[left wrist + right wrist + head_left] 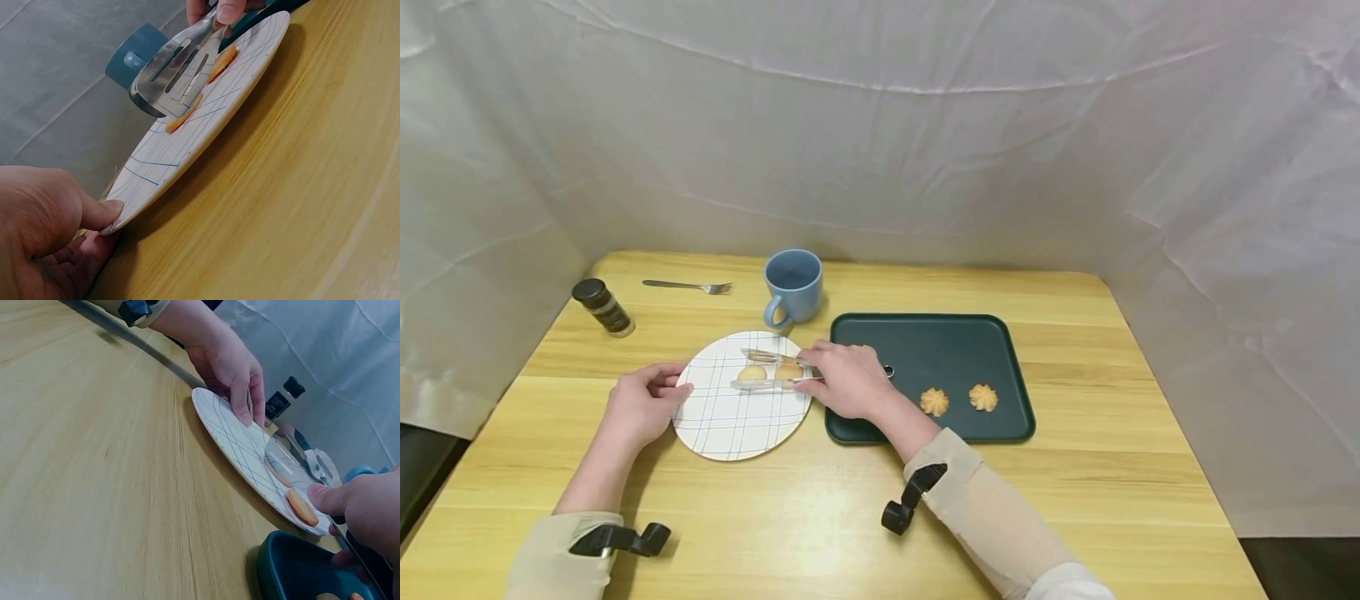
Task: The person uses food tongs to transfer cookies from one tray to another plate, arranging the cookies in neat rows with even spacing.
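Note:
My left hand (643,408) pinches the left rim of a round white plate (722,425) with a blue grid pattern, thumb on top and fingers beneath. Two cookies lie on that plate, a pale round one (751,373) and a browner one (788,371) to its right. With my right hand (853,379) I grip metal tongs (175,72) with slotted ends, held above the plate. From the head view, the spread tong arms lie on either side of the cookies. Whether they touch either cookie, I cannot tell.
A dark green tray (925,346) sits right of the plate, holding two flower-shaped cookies (935,402). Behind the plate stands a blue mug (795,287). A fork (688,286) and a black-capped seasoning bottle (604,308) are at the back left.

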`<state>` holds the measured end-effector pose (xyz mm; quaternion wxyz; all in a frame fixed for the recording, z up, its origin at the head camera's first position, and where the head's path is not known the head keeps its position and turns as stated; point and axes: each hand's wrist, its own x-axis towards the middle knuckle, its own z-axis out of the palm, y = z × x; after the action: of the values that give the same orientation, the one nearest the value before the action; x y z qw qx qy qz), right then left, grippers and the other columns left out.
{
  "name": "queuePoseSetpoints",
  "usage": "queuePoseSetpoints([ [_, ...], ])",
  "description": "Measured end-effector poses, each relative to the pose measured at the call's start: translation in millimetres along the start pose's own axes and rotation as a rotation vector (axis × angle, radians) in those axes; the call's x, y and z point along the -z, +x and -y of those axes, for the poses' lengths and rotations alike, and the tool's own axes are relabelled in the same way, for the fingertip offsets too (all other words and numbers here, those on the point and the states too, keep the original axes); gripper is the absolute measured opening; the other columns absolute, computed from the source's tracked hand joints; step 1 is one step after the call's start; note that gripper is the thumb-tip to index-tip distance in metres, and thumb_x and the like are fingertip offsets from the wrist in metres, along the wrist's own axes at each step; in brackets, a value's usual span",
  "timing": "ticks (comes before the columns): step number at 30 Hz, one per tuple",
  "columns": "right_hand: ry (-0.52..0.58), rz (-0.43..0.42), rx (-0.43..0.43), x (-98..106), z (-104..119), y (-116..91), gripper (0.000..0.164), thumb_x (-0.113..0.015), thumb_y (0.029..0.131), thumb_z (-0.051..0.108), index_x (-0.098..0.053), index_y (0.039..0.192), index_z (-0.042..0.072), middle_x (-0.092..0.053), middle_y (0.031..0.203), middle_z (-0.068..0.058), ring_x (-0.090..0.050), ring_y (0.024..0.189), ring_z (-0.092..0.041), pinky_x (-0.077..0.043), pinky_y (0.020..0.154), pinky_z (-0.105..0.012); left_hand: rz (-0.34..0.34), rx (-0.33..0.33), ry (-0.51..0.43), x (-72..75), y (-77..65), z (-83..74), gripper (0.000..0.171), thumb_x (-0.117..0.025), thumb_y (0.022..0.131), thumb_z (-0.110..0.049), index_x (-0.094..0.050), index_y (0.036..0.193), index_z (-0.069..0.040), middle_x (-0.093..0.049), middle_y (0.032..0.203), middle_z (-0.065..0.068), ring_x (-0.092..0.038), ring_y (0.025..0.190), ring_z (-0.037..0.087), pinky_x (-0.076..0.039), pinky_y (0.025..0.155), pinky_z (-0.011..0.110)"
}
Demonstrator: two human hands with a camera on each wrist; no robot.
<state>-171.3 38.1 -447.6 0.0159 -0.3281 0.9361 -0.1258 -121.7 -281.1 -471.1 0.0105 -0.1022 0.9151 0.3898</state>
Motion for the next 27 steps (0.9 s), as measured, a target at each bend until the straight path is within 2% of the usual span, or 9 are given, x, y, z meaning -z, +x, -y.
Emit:
queuePoseSetpoints([
  [7, 0.031, -0.021, 0.016, 5.6, -3.1, -8.2, 0.050, -0.064, 0.105, 0.051, -0.067, 0.144, 0.020, -0.066, 0.135, 0.000, -0.069, 0.110, -0.020, -0.056, 0.081, -0.042, 0.001, 0.009, -0.007, -0.9, 0.4, 0.8, 0.042, -0.071, 0.102, -0.018, -0.065, 0.138, 0.003, -0.068, 0.116, 0.018, -0.060, 0.097, 0.026, -0.046, 0.071, 0.024],
  [16, 0.040, -0.057, -0.009, 20.7, -18.0, -23.5, 0.051, -0.066, 0.103, 0.052, -0.067, 0.143, 0.020, -0.068, 0.131, 0.000, -0.071, 0.105, -0.020, -0.057, 0.073, -0.043, 0.010, 0.024, -0.003, 0.9, 2.2, 0.2, 0.044, -0.072, 0.102, -0.020, -0.064, 0.139, 0.003, -0.067, 0.118, 0.019, -0.059, 0.099, 0.028, -0.045, 0.071, 0.027],
  [19, 0.042, -0.072, -0.014, 27.2, -25.2, -30.3, 0.052, -0.066, 0.103, 0.052, -0.067, 0.143, 0.018, -0.069, 0.128, -0.001, -0.071, 0.095, -0.017, -0.055, 0.067, -0.039, 0.011, 0.025, -0.002, 1.0, 2.1, -1.4, 0.044, -0.071, 0.102, -0.019, -0.064, 0.139, 0.003, -0.067, 0.118, 0.019, -0.060, 0.099, 0.028, -0.046, 0.073, 0.028],
  [23, 0.052, -0.091, -0.022, 35.1, -35.9, -40.8, 0.055, -0.066, 0.103, 0.052, -0.067, 0.143, 0.016, -0.069, 0.123, 0.000, -0.063, 0.077, -0.010, -0.049, 0.059, -0.032, 0.017, 0.030, -0.003, 1.6, 1.2, -1.0, 0.044, -0.071, 0.103, -0.020, -0.063, 0.140, 0.003, -0.067, 0.119, 0.020, -0.060, 0.100, 0.029, -0.046, 0.072, 0.028],
  [27, 0.058, -0.117, -0.036, 43.1, -47.3, -50.5, 0.055, -0.067, 0.102, 0.053, -0.068, 0.143, 0.015, -0.070, 0.124, 0.000, -0.062, 0.075, -0.010, -0.047, 0.057, -0.031, 0.018, 0.034, -0.002, 1.6, 0.4, -0.1, 0.045, -0.071, 0.103, -0.021, -0.063, 0.141, 0.003, -0.066, 0.120, 0.020, -0.059, 0.101, 0.030, -0.046, 0.073, 0.029],
])
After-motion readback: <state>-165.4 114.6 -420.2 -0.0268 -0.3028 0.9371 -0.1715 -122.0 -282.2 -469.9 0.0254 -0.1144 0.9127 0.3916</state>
